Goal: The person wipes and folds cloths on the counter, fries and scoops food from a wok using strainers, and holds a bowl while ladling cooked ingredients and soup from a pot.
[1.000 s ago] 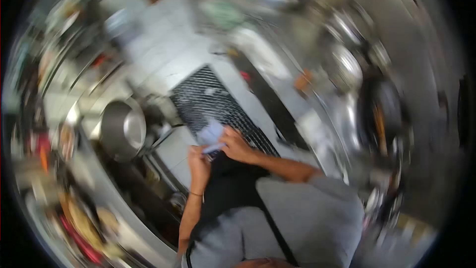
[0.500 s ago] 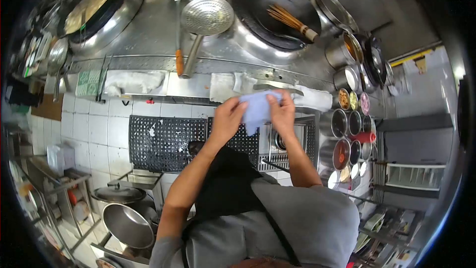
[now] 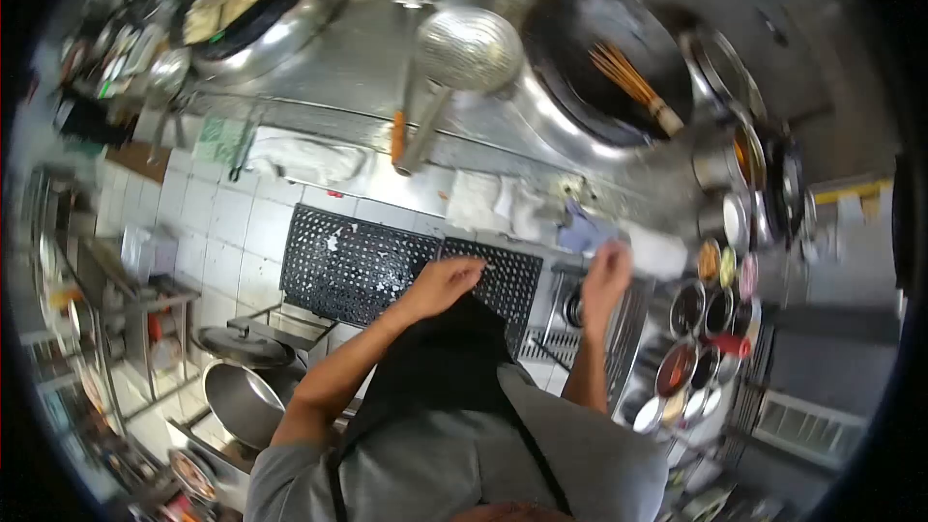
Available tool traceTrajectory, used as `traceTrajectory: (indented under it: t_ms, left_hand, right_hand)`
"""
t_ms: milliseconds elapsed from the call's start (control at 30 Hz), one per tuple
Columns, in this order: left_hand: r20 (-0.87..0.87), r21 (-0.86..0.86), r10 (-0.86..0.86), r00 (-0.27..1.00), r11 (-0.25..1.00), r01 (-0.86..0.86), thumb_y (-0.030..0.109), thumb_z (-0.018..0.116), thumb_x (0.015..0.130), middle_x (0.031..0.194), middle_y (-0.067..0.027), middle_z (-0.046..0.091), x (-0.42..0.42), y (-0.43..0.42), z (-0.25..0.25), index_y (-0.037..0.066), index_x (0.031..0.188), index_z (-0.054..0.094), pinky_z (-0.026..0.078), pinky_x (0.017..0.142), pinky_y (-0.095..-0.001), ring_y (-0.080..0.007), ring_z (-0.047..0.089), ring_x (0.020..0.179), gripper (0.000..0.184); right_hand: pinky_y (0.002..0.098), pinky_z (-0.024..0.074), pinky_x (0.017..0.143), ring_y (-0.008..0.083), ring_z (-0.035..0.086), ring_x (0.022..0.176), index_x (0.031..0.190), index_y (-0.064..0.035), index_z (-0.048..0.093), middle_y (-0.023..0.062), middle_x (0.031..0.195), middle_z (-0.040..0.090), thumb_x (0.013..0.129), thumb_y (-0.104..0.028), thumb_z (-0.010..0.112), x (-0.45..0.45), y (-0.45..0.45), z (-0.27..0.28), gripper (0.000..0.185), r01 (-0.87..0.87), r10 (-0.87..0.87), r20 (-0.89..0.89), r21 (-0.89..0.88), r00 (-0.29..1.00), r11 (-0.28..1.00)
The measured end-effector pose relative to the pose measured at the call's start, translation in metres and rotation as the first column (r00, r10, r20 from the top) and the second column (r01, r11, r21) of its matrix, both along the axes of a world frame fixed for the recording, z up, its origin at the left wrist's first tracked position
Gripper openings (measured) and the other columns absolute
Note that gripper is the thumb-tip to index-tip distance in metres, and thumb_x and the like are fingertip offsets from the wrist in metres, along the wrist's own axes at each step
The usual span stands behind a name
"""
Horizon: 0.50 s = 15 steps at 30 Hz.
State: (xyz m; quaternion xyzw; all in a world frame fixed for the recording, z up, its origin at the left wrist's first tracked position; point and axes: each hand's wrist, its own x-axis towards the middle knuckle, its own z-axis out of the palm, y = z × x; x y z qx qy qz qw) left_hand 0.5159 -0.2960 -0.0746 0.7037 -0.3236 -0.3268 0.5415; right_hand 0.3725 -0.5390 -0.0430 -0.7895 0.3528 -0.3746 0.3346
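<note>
My left hand [image 3: 447, 285] hangs in front of the apron above the black rubber mat, its fingers loosely curled and nothing visible in them. My right hand [image 3: 607, 273] is smeared by motion, just below a blue cloth [image 3: 585, 230]. The crumpled cloth lies on the counter's front ledge, between white towels [image 3: 483, 201] and a white roll-like towel [image 3: 655, 249]. Whether the right fingers touch the cloth I cannot tell.
A perforated ladle [image 3: 470, 50] and an orange-handled tool [image 3: 397, 135] rest on the steel counter. A bamboo brush [image 3: 633, 87] lies in a black wok [image 3: 570, 63]. Several sauce pots [image 3: 677, 367] stand at the right, a large pot [image 3: 240, 404] at lower left.
The blue cloth, held between both hands before, now lies on the ledge. My left hand has come away from it; my right hand has shifted right. The camera view has turned.
</note>
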Motion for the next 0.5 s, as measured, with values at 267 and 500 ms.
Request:
traceTrajectory:
  t_ms: [267, 500]
  left_hand:
    - [-0.443, 0.267, 0.31, 0.841, 0.941, -0.207, 0.039, 0.048, 0.095, 0.134, -0.014, 0.048, -0.109, 0.223, -0.045, 0.009, 0.129, 0.052, 0.032, 0.105, -0.0324, -0.0237, 0.043, 0.125, 0.045]
    - [-0.345, 0.469, 0.816, 0.463, 0.578, -0.668, 0.058, 0.042, 0.091, 0.143, -0.0239, 0.034, -0.176, 0.269, -0.022, 0.012, 0.131, 0.052, 0.029, 0.107, -0.0345, -0.0328, 0.034, 0.132, 0.062]
  right_hand:
    - [0.0307, 0.0388, 0.097, 0.0237, 0.052, 0.115, 0.133, -0.0048, 0.047, 0.0172, 0.134, 0.046, 0.096, -0.026, 0.051, 0.043, 0.12, -0.088, 0.044, -0.784, 0.997, -0.046, 0.621, -0.054, -0.014]
    - [0.0329, 0.0391, 0.098, 0.0257, 0.05, 0.119, 0.135, -0.0191, 0.049, 0.0146, 0.148, 0.031, 0.097, -0.041, 0.044, 0.153, 0.125, -0.051, 0.044, -0.288, 0.794, 0.002, 0.932, -0.607, -0.222]
